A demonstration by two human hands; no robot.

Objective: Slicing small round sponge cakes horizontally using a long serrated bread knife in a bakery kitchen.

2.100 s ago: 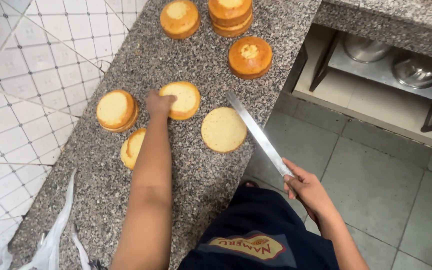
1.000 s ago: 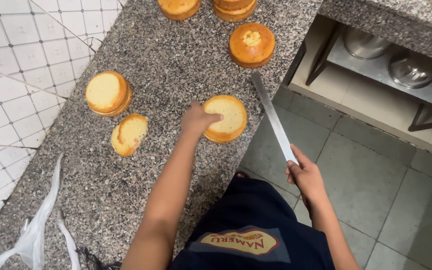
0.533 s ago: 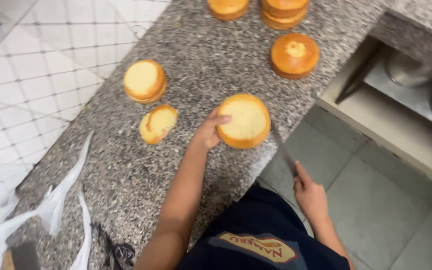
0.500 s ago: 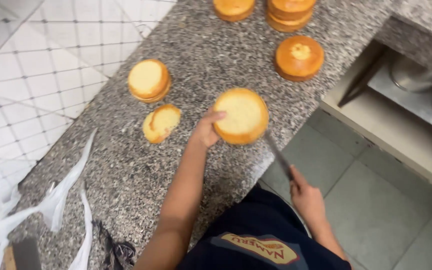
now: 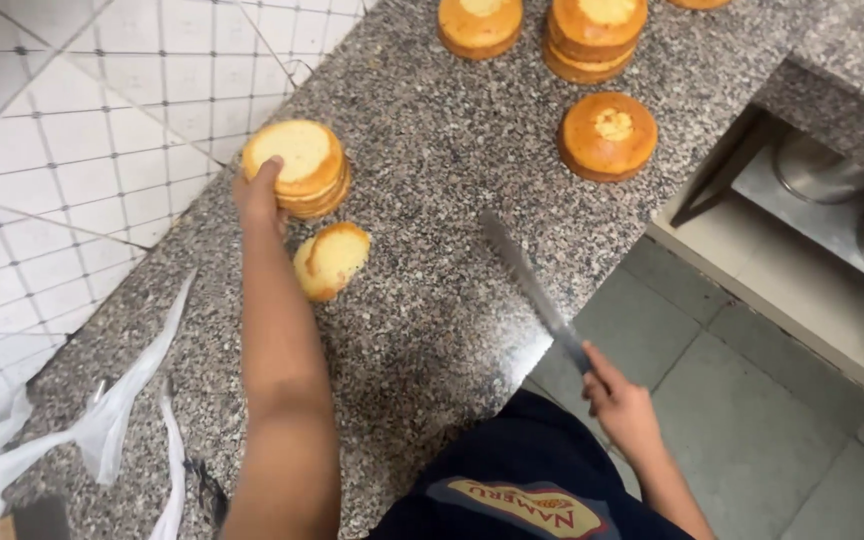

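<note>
right hand (image 5: pixel 624 405) grips knife (image 5: pixel 532 290) | blade points up-left over counter (image 5: pixel 432 330)

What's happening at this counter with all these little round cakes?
A person stands at a speckled granite counter. Their left hand rests on a stack of cake layers near the tiled wall. Beside the stack, a thin cake slice leans on its edge. Their right hand holds a long knife over the counter's edge. More round cakes sit farther back.

A red-and-yellow oval label (image 5: pixel 524 503) sits on the dark apron, seemingly printed.
</note>
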